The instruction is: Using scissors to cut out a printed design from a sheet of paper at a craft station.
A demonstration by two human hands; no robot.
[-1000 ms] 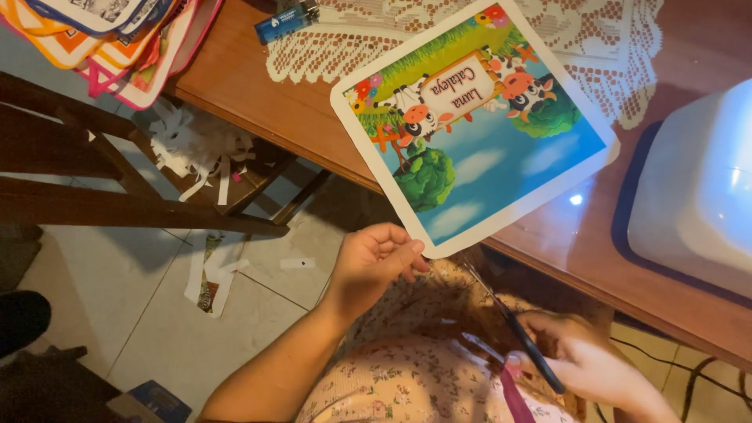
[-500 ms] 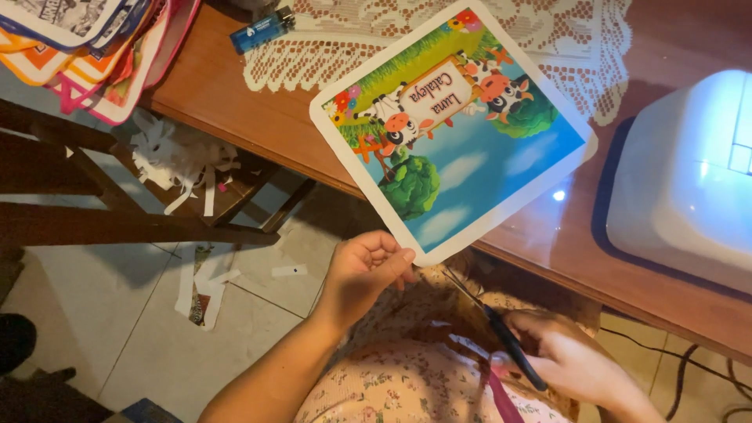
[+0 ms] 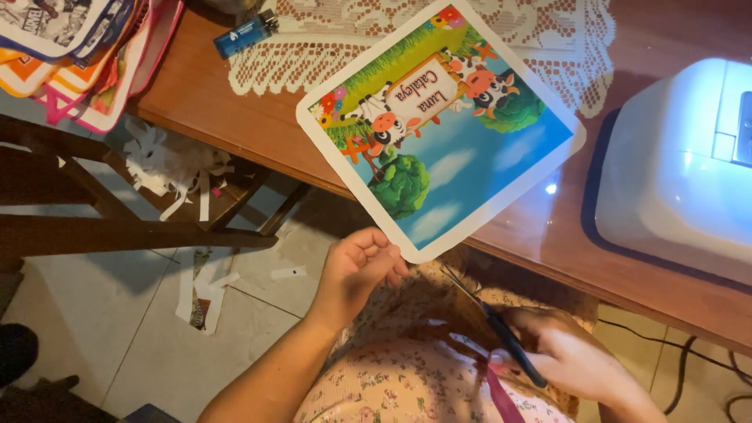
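Blue lighter [image 3: 244,33], lace doily [image 3: 329,55], perhaps a white machine [image 3: 681,168] beside the printed card [image 3: 439,129].

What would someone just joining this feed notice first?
First, the bright printed card with cartoon cows and rounded white border, held at its lower corner by the left hand over the wooden table edge. Lower right, the right hand grips dark scissors.

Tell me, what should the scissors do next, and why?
Probably swing the scissors up to the card edge: the right hand holds them low, apart from the card, while the left hand pinches its bottom corner.
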